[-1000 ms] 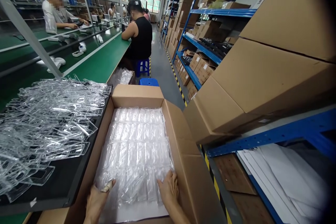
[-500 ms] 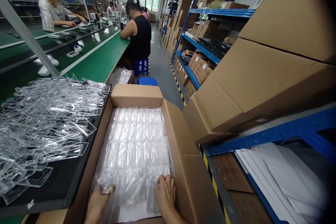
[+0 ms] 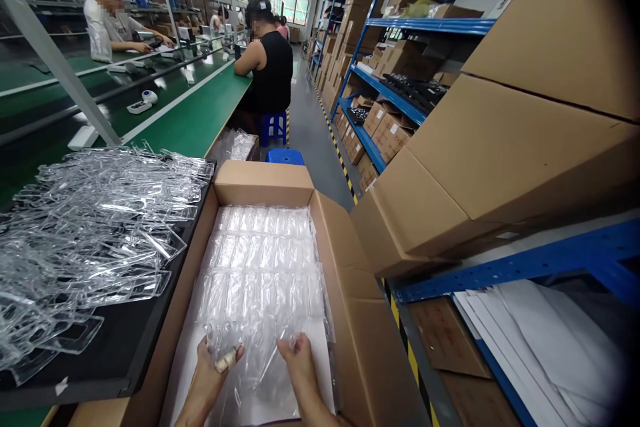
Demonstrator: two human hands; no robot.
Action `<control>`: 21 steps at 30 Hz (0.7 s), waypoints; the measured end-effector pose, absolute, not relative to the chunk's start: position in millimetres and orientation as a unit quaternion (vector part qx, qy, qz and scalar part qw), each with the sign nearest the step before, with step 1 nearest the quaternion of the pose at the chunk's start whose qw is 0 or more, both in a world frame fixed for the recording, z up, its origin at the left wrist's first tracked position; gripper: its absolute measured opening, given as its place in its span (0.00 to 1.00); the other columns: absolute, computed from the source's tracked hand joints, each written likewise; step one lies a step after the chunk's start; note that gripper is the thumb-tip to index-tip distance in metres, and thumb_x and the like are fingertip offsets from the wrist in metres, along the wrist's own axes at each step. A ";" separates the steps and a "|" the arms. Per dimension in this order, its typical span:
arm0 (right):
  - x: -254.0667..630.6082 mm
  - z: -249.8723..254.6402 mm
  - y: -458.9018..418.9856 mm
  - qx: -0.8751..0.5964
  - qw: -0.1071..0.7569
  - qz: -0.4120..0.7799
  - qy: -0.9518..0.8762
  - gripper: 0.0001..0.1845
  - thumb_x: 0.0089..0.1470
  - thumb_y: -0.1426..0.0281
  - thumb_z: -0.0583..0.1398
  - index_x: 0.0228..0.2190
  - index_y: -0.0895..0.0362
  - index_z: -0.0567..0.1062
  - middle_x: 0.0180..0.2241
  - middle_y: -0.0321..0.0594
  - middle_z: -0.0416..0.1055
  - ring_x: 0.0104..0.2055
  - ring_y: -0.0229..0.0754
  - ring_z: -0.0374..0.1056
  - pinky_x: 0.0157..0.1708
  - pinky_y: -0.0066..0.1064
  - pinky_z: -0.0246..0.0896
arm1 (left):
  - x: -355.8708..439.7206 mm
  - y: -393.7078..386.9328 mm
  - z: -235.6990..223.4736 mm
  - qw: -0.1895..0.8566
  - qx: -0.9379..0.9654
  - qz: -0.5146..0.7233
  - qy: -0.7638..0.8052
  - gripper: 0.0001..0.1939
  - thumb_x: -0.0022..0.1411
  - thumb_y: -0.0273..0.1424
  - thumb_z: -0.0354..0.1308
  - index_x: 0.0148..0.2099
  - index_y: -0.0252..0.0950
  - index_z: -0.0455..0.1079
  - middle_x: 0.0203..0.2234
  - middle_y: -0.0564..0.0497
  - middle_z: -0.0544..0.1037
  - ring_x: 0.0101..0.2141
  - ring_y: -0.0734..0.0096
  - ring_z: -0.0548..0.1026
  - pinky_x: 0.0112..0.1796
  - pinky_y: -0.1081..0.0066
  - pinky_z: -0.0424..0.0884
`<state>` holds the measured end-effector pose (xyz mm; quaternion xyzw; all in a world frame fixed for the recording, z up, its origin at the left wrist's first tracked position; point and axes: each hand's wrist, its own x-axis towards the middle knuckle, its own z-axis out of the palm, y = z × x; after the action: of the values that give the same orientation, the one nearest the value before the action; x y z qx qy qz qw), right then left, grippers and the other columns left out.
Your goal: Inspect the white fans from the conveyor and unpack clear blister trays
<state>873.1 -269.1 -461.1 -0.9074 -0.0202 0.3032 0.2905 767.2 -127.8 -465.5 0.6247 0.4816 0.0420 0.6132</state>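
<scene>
An open cardboard box (image 3: 345,280) holds rows of clear pieces in plastic bags (image 3: 263,250), with a white sheet (image 3: 187,353) showing at the near end. Over that sheet, my left hand (image 3: 210,370) is closed on clear plastic bags (image 3: 223,337); a pale wrap covers its thumb. My right hand (image 3: 301,363) pinches the edge of a clear plastic bag (image 3: 270,367) with thumb and fingers together. The bag lies between both hands, and glare hides how many pieces are in it.
On the left, a black tray (image 3: 120,347) bears a heap of clear plastic frames (image 3: 105,227). A green workbench (image 3: 200,120) runs ahead, with a seated person (image 3: 273,67) beside it. Large cartons (image 3: 525,147) and blue shelving (image 3: 430,25) stand on the right.
Both hands have moved closer together and slightly up. The right hand has left the box's right wall for the middle, and the bagged pieces there have been gathered, baring more white sheet.
</scene>
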 end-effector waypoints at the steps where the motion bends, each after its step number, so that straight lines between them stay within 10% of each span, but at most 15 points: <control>1: 869.5 -462.8 -267.5 -0.898 0.310 0.313 -0.018 0.24 0.48 0.63 0.60 0.47 0.57 0.64 0.43 0.48 0.72 0.49 0.53 0.68 0.45 0.39 0.65 | 767.3 -129.2 -465.5 0.628 0.618 0.048 0.471 0.40 0.41 0.45 0.63 0.51 0.30 0.52 0.44 0.38 0.73 0.46 0.53 0.74 0.48 0.63 0.69; 12: 862.4 -474.3 -231.1 -0.791 0.479 0.380 0.030 0.25 0.39 0.63 0.63 0.41 0.57 0.67 0.47 0.48 0.70 0.54 0.55 0.62 0.54 0.41 0.55 | 777.5 -129.2 -475.4 0.724 0.525 0.028 0.447 0.34 0.32 0.43 0.69 0.43 0.33 0.68 0.39 0.42 0.79 0.45 0.50 0.74 0.48 0.62 0.69; 21: 859.5 -439.8 -243.5 -0.609 0.601 0.514 0.061 0.35 0.32 0.49 0.63 0.38 0.62 0.72 0.34 0.48 0.76 0.41 0.55 0.72 0.40 0.40 0.66 | 772.1 -134.6 -445.6 0.760 0.445 -0.008 0.475 0.30 0.33 0.48 0.69 0.36 0.33 0.71 0.30 0.43 0.79 0.40 0.50 0.76 0.45 0.59 0.70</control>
<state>859.5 -243.5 -439.8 -0.6090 0.0613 0.5138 0.6011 772.1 -134.6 -445.6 0.4447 0.4746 -0.0082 0.7596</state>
